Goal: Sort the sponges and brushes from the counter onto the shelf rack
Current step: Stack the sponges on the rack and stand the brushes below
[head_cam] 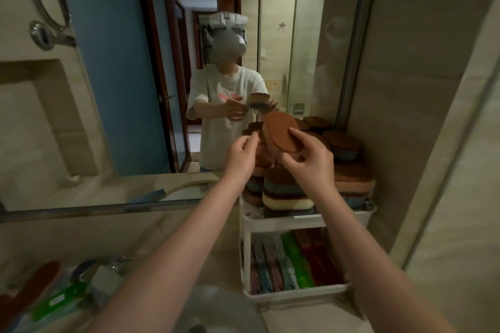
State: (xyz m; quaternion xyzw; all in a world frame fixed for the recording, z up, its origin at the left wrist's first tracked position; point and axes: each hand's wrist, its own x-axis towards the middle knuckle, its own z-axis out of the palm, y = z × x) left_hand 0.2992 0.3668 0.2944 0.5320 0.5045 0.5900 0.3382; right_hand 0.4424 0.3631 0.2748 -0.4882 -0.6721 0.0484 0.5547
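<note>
My right hand (307,158) grips a brown oval sponge (280,131), tilted on edge above the white shelf rack (284,222). My left hand (242,155) is beside the sponge's left edge with its fingers curled; whether it pinches the sponge cannot be made out. The rack's top tier holds several stacked sponges (288,192) in brown, blue and cream layers. Its lower tier holds several brushes (295,259) in pink, blue, green and red, lying side by side. More brushes (51,297), green and red-brown, lie on the counter at the lower left.
A large wall mirror (162,76) behind the rack reflects a person and a doorway. A chrome faucet (105,276) and a round basin (216,313) sit below my arms. A tiled wall (419,116) bounds the rack on the right.
</note>
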